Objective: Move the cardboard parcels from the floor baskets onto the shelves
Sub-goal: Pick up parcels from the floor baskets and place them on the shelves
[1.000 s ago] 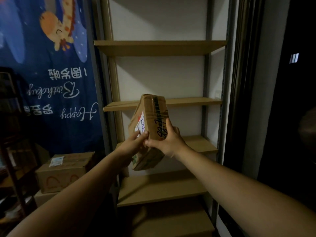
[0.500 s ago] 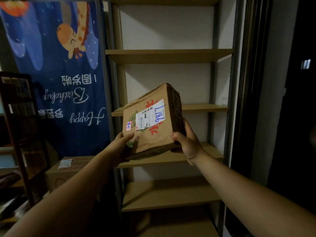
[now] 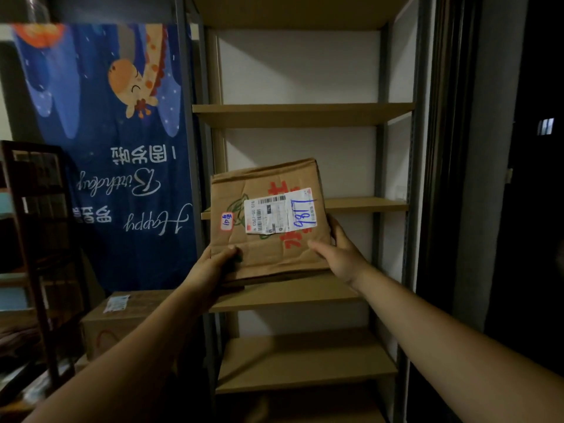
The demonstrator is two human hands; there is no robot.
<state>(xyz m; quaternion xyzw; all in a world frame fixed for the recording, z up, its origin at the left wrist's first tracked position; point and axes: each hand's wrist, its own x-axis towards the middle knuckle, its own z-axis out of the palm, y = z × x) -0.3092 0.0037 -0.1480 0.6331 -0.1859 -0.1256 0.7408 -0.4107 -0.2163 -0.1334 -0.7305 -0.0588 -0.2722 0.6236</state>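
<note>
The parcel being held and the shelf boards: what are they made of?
Parcel: brown cardboard, matte and creased, carrying a white paper label. Shelf boards: flat tan panels, matte, probably wood or fibreboard; no grain shows. Uprights: grey, likely painted metal.

It is dim where I stand. Light from above reaches the pale wall (image 3: 299,65) and shelves (image 3: 302,114), each board shadowing the space beneath. The parcel (image 3: 265,254) I hold shows its white label (image 3: 279,213) clearly; the right edge is black, and posts (image 3: 380,154) bow near the borders.
</note>
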